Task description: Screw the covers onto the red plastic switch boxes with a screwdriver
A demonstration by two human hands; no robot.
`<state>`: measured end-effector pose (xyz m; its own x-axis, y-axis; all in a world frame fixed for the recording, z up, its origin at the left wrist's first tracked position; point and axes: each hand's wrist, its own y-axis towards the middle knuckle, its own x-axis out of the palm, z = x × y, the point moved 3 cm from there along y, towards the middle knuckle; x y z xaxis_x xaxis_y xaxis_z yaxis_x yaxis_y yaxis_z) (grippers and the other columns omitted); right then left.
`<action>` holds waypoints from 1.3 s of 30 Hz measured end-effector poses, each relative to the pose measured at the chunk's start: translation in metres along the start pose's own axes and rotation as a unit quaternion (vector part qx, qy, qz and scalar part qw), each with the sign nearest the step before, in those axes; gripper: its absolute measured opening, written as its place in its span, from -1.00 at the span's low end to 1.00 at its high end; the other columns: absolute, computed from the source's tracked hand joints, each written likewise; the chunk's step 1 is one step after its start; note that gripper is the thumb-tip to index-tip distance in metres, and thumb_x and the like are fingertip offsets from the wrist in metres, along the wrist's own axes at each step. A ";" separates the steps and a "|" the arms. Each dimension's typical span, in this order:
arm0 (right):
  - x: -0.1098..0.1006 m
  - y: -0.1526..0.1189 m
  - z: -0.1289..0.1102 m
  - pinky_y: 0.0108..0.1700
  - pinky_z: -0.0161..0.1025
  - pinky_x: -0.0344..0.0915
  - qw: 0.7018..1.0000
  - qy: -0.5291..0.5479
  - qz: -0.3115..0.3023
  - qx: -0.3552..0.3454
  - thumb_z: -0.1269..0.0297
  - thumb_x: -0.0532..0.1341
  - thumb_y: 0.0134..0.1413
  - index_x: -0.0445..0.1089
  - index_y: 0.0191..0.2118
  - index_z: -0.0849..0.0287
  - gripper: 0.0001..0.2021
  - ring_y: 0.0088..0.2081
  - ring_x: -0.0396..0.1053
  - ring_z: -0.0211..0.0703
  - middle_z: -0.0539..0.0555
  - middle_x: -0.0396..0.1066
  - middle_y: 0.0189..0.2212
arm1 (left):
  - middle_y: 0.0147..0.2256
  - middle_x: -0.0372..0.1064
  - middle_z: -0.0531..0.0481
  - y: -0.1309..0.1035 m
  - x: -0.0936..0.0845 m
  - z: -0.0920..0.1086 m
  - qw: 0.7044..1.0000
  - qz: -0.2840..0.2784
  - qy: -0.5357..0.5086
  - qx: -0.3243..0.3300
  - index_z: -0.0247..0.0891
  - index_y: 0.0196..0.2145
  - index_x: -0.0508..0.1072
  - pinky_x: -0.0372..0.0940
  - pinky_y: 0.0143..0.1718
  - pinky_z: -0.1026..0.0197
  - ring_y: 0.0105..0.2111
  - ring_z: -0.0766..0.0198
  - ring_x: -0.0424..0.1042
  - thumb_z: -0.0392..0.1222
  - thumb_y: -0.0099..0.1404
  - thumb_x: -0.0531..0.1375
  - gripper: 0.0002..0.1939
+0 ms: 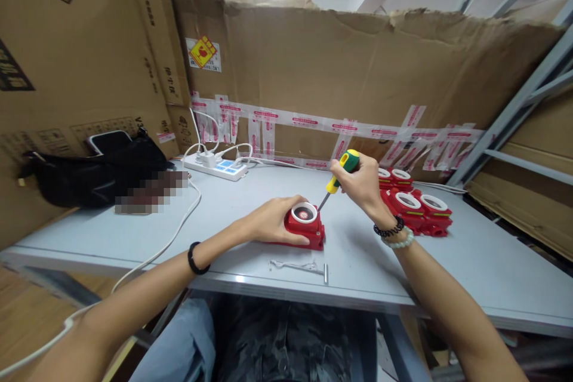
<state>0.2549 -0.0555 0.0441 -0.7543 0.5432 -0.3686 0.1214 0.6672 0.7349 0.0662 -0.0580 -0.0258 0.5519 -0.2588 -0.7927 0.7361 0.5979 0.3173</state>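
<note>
Left hand (278, 221): we clamp 1 red box (310, 230) | right hand (363, 184): our fingers wrap 1 screwdriver (350, 160), tip at the box

The small patch on the table (151, 192) is too blurry to make out. Both arms run off the picture — the legs (179, 343) too, at the bottom.
</note>
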 end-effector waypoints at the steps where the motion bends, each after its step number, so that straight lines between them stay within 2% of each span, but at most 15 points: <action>1: 0.001 0.000 -0.001 -0.55 -0.36 0.12 1.000 0.004 -0.005 0.001 0.18 0.21 -0.06 0.19 -0.62 0.16 -0.73 -0.62 0.16 -0.33 -0.09 0.20 -0.70 | -0.14 0.42 -0.06 0.000 0.000 0.000 1.000 0.001 -0.001 0.000 -0.17 0.00 0.28 0.29 -0.20 0.17 -0.21 0.11 0.43 0.15 0.00 0.33 -0.33; 13: 0.004 -0.003 -0.010 -0.51 -0.34 0.10 0.999 -0.051 0.001 -0.008 0.13 0.21 -0.05 0.18 -0.61 0.15 -0.71 -0.60 0.14 -0.32 -0.08 0.20 -0.68 | -0.15 0.43 -0.08 0.001 0.002 0.000 1.000 0.006 0.004 0.001 -0.20 0.00 0.28 0.29 -0.22 0.17 -0.21 0.11 0.43 0.17 0.01 0.32 -0.33; 21: 0.019 -0.012 -0.020 -0.48 -0.30 0.09 0.987 -0.138 0.044 -0.072 0.01 0.17 0.03 0.19 -0.53 0.13 -0.68 -0.61 0.08 -0.31 -0.10 0.18 -0.67 | -0.17 0.43 -0.07 0.003 0.002 0.000 1.000 0.006 0.013 0.002 -0.20 -0.05 0.30 0.28 -0.22 0.17 -0.22 0.10 0.43 0.18 0.00 0.31 -0.35; 24: 0.017 -0.012 -0.014 -0.44 -0.30 0.16 0.988 -0.106 0.064 -0.095 0.05 0.16 0.07 0.26 -0.31 0.14 -0.75 -0.55 0.21 -0.27 -0.06 0.29 -0.54 | -0.16 0.43 -0.06 0.002 0.002 0.000 1.000 0.006 0.012 0.001 -0.20 -0.02 0.29 0.27 -0.22 0.18 -0.22 0.11 0.43 0.17 0.00 0.32 -0.34; 26: 0.015 -0.011 -0.011 -0.44 -0.29 0.21 0.988 -0.092 0.072 -0.104 0.04 0.19 0.05 0.21 -0.13 0.16 -0.64 -0.52 0.27 -0.23 -0.02 0.34 -0.45 | -0.15 0.43 -0.06 0.002 0.002 0.000 1.000 0.005 0.012 -0.001 -0.20 -0.01 0.29 0.27 -0.23 0.18 -0.22 0.11 0.43 0.16 0.00 0.32 -0.33; 28: 0.012 -0.010 -0.010 -0.44 -0.28 0.22 0.987 -0.105 0.065 -0.107 0.01 0.21 0.03 0.19 -0.09 0.18 -0.58 -0.52 0.29 -0.22 -0.01 0.35 -0.45 | -0.15 0.43 -0.06 0.002 0.002 0.000 1.000 0.004 0.013 -0.005 -0.20 0.00 0.29 0.28 -0.23 0.18 -0.22 0.11 0.43 0.17 -0.01 0.32 -0.32; 31: 0.011 -0.009 -0.016 -0.39 -0.29 0.23 0.987 -0.112 0.008 -0.117 0.01 0.18 0.08 0.27 -0.15 0.19 -0.65 -0.51 0.29 -0.24 0.00 0.34 -0.47 | -0.16 0.44 -0.07 0.003 0.002 0.000 1.000 0.003 0.015 -0.006 -0.19 -0.01 0.30 0.28 -0.23 0.17 -0.23 0.10 0.43 0.19 -0.01 0.32 -0.32; 34: 0.004 -0.004 -0.023 -0.40 -0.32 0.22 0.987 -0.071 -0.080 -0.117 0.06 0.18 0.11 0.29 -0.06 0.21 -0.63 -0.52 0.26 -0.29 -0.02 0.34 -0.47 | -0.16 0.43 -0.08 0.003 0.002 0.000 1.000 0.002 0.011 -0.002 -0.19 -0.03 0.31 0.28 -0.21 0.16 -0.22 0.09 0.43 0.19 -0.02 0.32 -0.33; 37: -0.007 0.004 -0.027 -0.41 -0.33 0.24 0.971 0.016 -0.216 -0.098 0.12 0.17 0.11 0.28 0.01 0.19 -0.61 -0.46 0.29 -0.29 0.00 0.39 -0.41 | -0.17 0.43 -0.08 0.002 0.002 -0.001 1.000 0.001 0.006 -0.001 -0.18 -0.02 0.31 0.29 -0.22 0.17 -0.22 0.09 0.43 0.19 -0.02 0.33 -0.33; 39: -0.009 0.006 -0.028 -0.36 -0.31 0.30 0.934 0.124 -0.329 -0.066 0.16 0.17 0.11 0.24 0.06 0.17 -0.60 -0.36 0.36 -0.26 0.05 0.43 -0.30 | -0.17 0.43 -0.08 0.002 0.001 -0.001 1.000 0.002 0.006 -0.001 -0.19 -0.03 0.31 0.28 -0.22 0.17 -0.23 0.09 0.43 0.19 -0.02 0.33 -0.33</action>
<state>0.2444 -0.0712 0.0675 -0.7658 -0.1085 -0.6338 -0.4893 0.7379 0.4648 0.0683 -0.0563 -0.0267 0.5504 -0.2471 -0.7975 0.7329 0.6005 0.3198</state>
